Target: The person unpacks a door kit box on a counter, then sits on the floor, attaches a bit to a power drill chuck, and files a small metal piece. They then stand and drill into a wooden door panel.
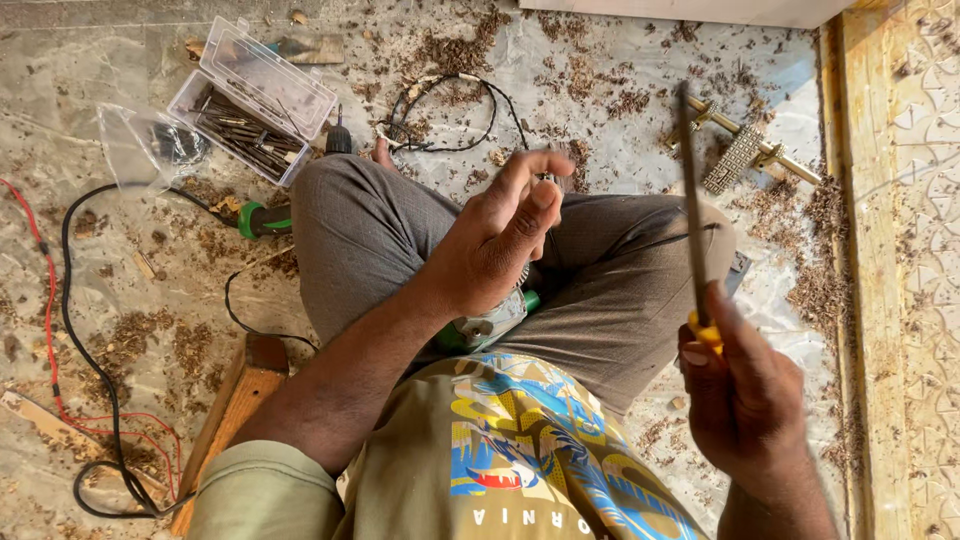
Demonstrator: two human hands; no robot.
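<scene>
**A:** What is closest to us?

**B:** The right hand (745, 395), low on the right side. Its fingers are curled tight around the yellow handle of a long thin tool (692, 215). The dark blade points straight up, away from the body. The thumb lies along the handle.

**A:** And the other hand?

**B:** The left hand (495, 240) is lifted over the lap, and its arm comes up from the lower left. The fingers are bent and pinched near the thumb. I cannot tell if something small is between them.

**A:** What is under that hand?

**B:** A green and grey power drill (490, 322) lies in the lap, between the crossed legs in grey trousers (610, 270).

**A:** What is on the floor?

**B:** Wood shavings (460, 50) everywhere. A clear plastic box (250, 100) full of dark screws sits open at the top left. A metal door handle (745, 150) lies at the top right, near a carved wooden panel (900, 250). Black and red cables (60, 300) curl on the left, beside a wooden block (235, 400).
</scene>
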